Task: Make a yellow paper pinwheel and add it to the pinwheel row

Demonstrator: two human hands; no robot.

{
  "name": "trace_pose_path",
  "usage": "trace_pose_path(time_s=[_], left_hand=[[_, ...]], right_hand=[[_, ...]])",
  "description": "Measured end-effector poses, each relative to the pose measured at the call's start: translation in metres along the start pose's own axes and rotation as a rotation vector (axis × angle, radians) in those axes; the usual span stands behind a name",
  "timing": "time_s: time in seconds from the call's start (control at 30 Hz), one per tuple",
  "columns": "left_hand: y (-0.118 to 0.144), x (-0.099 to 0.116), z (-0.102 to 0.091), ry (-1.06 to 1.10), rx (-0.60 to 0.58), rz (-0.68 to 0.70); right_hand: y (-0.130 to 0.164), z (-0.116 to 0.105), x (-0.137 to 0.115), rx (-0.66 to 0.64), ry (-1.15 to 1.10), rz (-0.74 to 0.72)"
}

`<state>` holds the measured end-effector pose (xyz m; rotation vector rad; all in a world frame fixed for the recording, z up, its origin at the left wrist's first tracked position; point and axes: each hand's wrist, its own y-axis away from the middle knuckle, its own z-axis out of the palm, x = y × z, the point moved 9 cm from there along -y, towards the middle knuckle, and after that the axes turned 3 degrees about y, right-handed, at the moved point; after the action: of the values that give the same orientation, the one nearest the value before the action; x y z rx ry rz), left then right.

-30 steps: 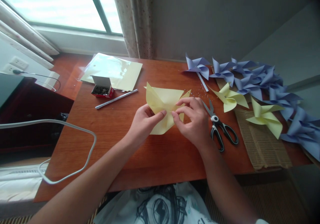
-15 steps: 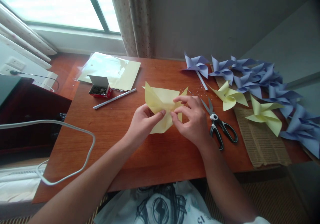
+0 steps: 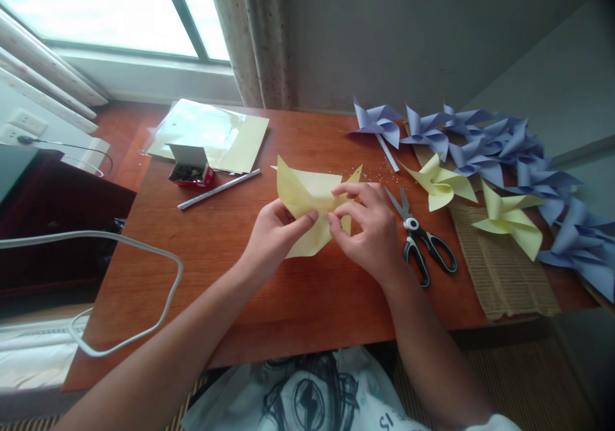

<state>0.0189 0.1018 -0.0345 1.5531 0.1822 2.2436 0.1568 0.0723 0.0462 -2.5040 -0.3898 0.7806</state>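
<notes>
A cut sheet of yellow paper (image 3: 307, 245) is held up over the middle of the table, one of its left corners curled inward. My left hand (image 3: 276, 229) pinches it near the centre, thumb in front and fingers behind. From the right, my right hand (image 3: 368, 226) has its fingertips at the paper's middle and right edge, thumb and forefinger close together. Whether a small pin sits between them is too small to tell. Just right of that hand lie black-handled scissors (image 3: 425, 242), blades parted.
Purple pinwheels (image 3: 471, 136) and two yellow pinwheels (image 3: 512, 219) spread along the right, partly over corrugated cardboard (image 3: 509, 277). At the left are an open small red box (image 3: 192, 175), a paper stick (image 3: 218, 189) and a packet of yellow sheets (image 3: 250, 146). A white cable (image 3: 177, 271) crosses the left edge.
Almost nothing differs. Both hands keep their hold on the yellow paper, and the view has shifted very slightly.
</notes>
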Motion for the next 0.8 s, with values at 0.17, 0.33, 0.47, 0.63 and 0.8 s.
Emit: trace_pose_path(time_s=[0.17, 0.33, 0.47, 0.63, 0.8], left_hand=[[-0.002, -0.001, 0.003, 0.019, -0.038, 0.012], [-0.004, 0.000, -0.001, -0.022, 0.006, 0.052], [-0.004, 0.002, -0.006, -0.047, 0.054, 0.074], [-0.004, 0.003, -0.009, -0.024, 0.064, 0.061], [-0.003, 0.000, -0.007, 0.011, 0.037, -0.002]], right_hand=[[0.000, 0.000, -0.001, 0.013, 0.031, -0.018], [0.001, 0.003, -0.002, 0.018, 0.049, -0.036], [0.000, 0.001, -0.006, 0.022, 0.022, -0.043], [0.004, -0.019, 0.016, 0.221, -0.125, 0.126], [0.018, -0.011, 0.065, 0.345, -0.362, 0.404]])
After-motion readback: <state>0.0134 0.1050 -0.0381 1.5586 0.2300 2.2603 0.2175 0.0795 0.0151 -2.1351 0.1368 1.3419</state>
